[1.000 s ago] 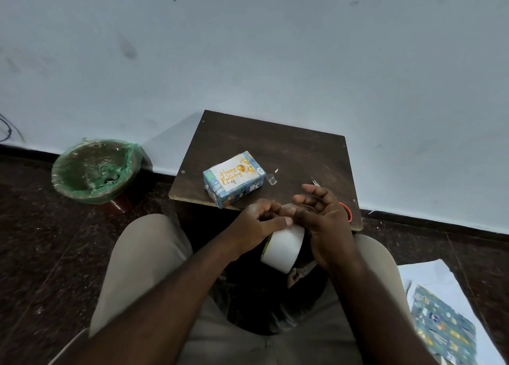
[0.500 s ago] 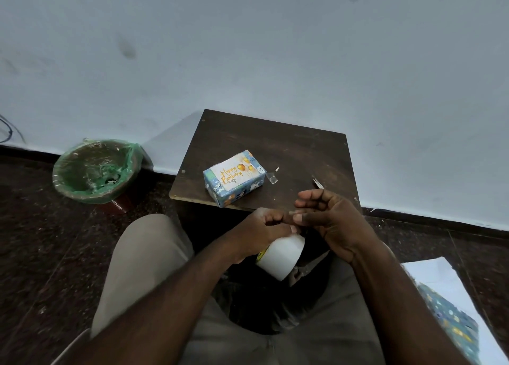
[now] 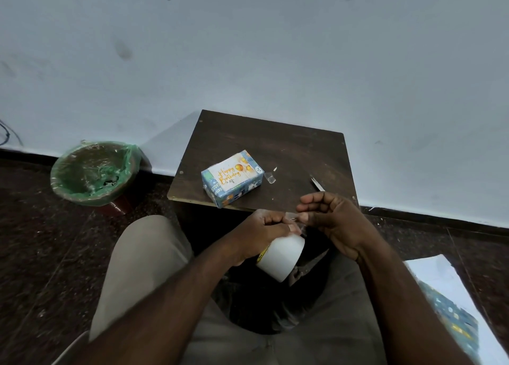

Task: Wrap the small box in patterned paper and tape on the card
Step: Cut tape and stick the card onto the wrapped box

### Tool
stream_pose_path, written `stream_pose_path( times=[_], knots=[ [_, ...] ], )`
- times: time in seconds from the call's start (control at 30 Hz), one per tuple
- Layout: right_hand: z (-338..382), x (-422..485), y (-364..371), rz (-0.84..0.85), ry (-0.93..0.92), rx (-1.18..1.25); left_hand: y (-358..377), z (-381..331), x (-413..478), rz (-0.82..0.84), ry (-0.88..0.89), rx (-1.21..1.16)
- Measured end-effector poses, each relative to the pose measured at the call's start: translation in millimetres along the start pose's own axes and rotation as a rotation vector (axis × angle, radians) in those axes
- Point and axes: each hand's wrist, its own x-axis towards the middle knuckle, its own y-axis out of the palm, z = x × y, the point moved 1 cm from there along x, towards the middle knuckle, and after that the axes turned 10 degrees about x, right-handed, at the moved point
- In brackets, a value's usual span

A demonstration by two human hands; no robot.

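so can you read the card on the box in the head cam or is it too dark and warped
Head view: dim, even light, yet the card on the wrapped box reads "Happy Birthday" sharply; the table casts a soft shadow left onto the wall; the wide lens bows the skirting; the clear tape strip off the tape roll between left hand and right hand barely shows.

Small dark table [image 3: 289,149] against the wall.
On it lie a wrapped box [image 3: 234,192] near the front-left edge with a card [image 3: 230,175] on top, a clear scrap [image 3: 270,178] just beside it, and blade tips [image 3: 318,185] further right.
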Motion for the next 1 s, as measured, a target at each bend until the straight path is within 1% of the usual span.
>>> stream_pose_path(
  times=[0.17,0.23,0.4,0.47,0.63,0.87,1.0],
  knots=[
    [-10.6,0.6,2.3,-0.103,0.002,0.132,-0.7,-0.8,-2.1,-0.010,-0.007,-0.033],
    [-11.7,1.8,-0.3,-0.116,0.007,0.106,-1.7,-0.9,-2.2,-0.016,-0.013,-0.034],
    [-15.3,-2.8,-0.7,0.025,0.134,-0.067,-2.1,1.8,-2.2,0.002,-0.031,-0.016],
    [-14.5,-4.5,2.5,0.029,0.114,-0.071,0.2,1.5,-3.1,0.018,-0.036,-0.006],
    [-12.7,-5.6,5.9,-0.028,0.068,0.055,4.5,-4.6,-6.5,0.021,-0.002,-0.027],
    [-7.1,-4.9,4.8,-0.062,0.051,0.120,9.0,-8.8,-7.5,-0.050,0.071,-0.061],
    [-5.1,-4.9,3.9,-0.058,0.046,0.128,12.5,-14.2,-8.7,-0.044,0.121,-0.078]
  ],
)
